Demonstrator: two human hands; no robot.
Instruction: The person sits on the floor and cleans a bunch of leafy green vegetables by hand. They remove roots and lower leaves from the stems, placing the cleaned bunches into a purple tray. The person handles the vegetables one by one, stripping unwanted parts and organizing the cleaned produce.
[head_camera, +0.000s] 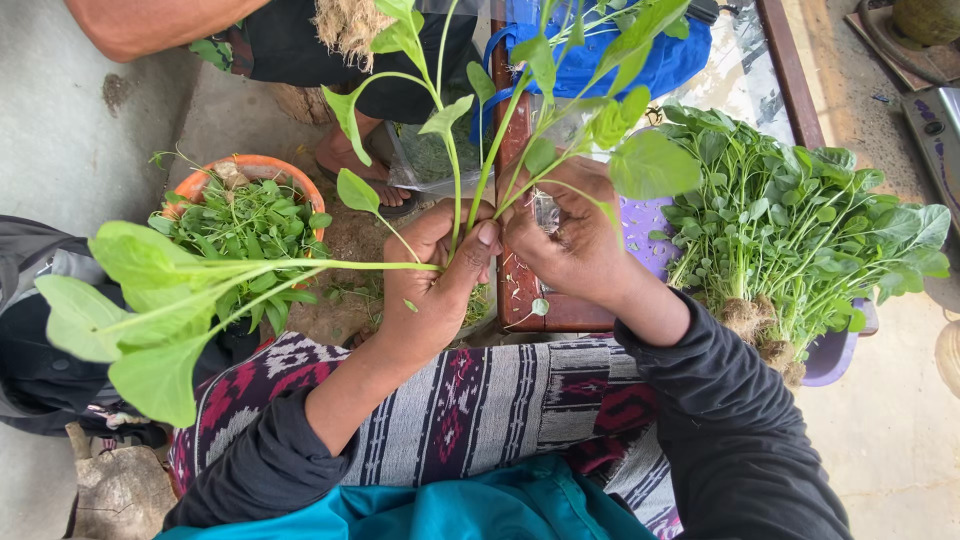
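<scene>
My left hand (432, 285) is closed around thin green stems of leafy greens (150, 300), whose big leaves fan out to the left. My right hand (572, 238) pinches several upright stems (520, 110) that rise toward the top of the view, leaves spread above. Both hands meet at the stem bases over my lap, which is covered by a patterned cloth (480, 400).
An orange bowl (255, 165) of picked greens sits at the left. A purple basin (835, 350) at the right holds a large bunch of rooted greens (790, 230). Another person's arm and sandalled foot (365, 165) are ahead, beside a blue bag (665, 60) and wooden frame.
</scene>
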